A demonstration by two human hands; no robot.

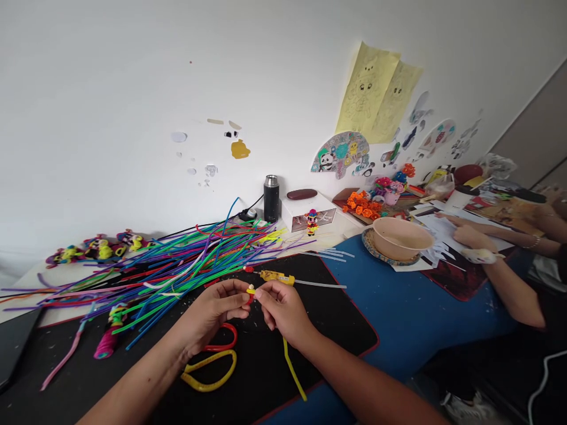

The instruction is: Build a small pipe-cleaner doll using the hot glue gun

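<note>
Above the black mat, my left hand [225,302] pinches a small red and yellow pipe-cleaner piece [251,291] with a pale top. My right hand [283,310] is closed at the other side of that piece, thumb and finger pressed together at its yellow part. A yellow pipe cleaner [293,370] hangs out below my right hand; its upper end is hidden behind the fingers. Under my left wrist lie scissors with one red and one yellow handle [210,386], blades covered. Just beyond my hands rests a yellow glue gun [277,277] with a clear glue stick.
A heap of coloured pipe cleaners [190,260] spreads to the left. Behind stand a black flask [271,199], a white box [301,209] and a small figure [312,222]. A pink bowl [401,236] sits right, near another person's hands [473,236].
</note>
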